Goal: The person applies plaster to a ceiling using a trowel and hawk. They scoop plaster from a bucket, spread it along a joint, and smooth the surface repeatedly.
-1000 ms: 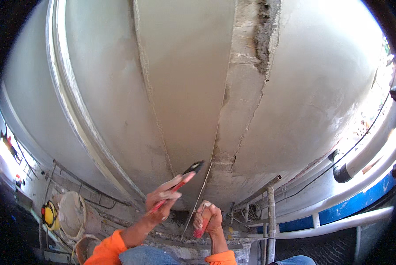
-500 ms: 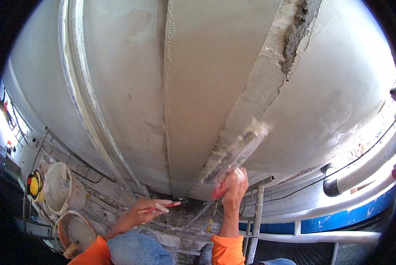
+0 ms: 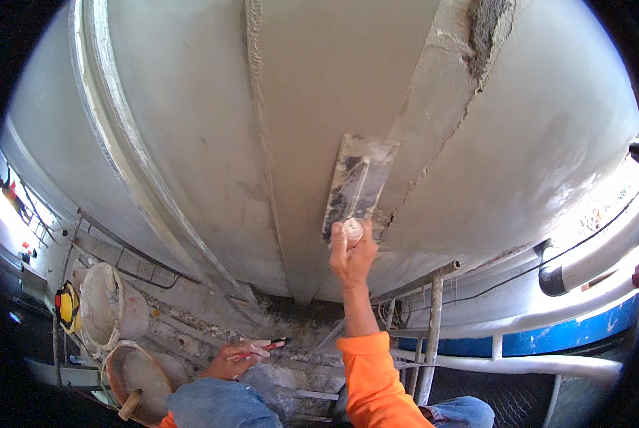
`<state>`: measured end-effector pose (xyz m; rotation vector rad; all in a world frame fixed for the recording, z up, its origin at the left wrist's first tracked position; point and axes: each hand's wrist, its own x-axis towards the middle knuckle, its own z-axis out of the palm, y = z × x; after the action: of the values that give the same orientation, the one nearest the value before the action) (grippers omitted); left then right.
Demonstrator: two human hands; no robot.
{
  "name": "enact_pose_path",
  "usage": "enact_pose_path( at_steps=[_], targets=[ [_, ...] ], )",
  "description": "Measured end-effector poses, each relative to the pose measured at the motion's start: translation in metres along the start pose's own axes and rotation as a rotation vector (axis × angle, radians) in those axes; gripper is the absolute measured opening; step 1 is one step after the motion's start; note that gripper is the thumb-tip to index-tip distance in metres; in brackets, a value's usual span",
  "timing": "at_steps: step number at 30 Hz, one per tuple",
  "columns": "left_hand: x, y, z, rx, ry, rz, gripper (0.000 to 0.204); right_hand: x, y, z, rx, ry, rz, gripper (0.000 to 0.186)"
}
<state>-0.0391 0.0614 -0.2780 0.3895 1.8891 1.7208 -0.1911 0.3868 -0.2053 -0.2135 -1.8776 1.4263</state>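
My right hand (image 3: 353,253) grips the handle of a long rectangular steel trowel (image 3: 362,178), its blade lying along the grey plaster band (image 3: 333,71) in the middle of the wall. Just right of that band runs a rough strip (image 3: 451,85) with a dark, broken patch near the top. Low in the view, by my jeans-clad knee (image 3: 219,406), my left hand (image 3: 239,360) is closed round a slim red-handled tool (image 3: 255,353) with a dark tip; I cannot make out exactly what tool it is.
Two buckets with grey mix (image 3: 105,307) (image 3: 137,385) stand at the lower left beside a yellow helmet (image 3: 68,308). Metal scaffold poles (image 3: 433,321), railings and planks (image 3: 298,378) surround my legs. A white pipe (image 3: 576,264), cable and blue band are on the right; pale vertical strips run up the left wall.
The trowel has swung up from low by my right hand onto the middle band. My left hand has dropped from beside the wall down toward my knee, still holding the red tool.
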Motion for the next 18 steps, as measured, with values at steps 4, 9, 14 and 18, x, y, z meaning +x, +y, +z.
enact_pose_path(
  at_steps=[4, 9, 14, 18],
  targets=[
    [-0.001, -0.001, -0.009, 0.077, -0.020, 0.023, 0.019, -0.041, 0.029, 0.009, -0.064, -0.039, 0.046, 0.029],
    [-0.003, -0.006, -0.008, -0.050, 0.004, 0.004, 0.022, -0.039, 0.010, 0.000, -0.094, 0.030, -0.037, 0.035],
    [-0.002, -0.009, -0.005, -0.157, -0.003, -0.028, 0.028, 0.012, -0.007, -0.003, -0.047, 0.058, -0.053, 0.031],
    [0.002, -0.014, -0.010, -0.064, -0.006, -0.002, 0.030, -0.011, 0.019, 0.006, -0.038, 0.033, -0.005, 0.031]
  ],
)
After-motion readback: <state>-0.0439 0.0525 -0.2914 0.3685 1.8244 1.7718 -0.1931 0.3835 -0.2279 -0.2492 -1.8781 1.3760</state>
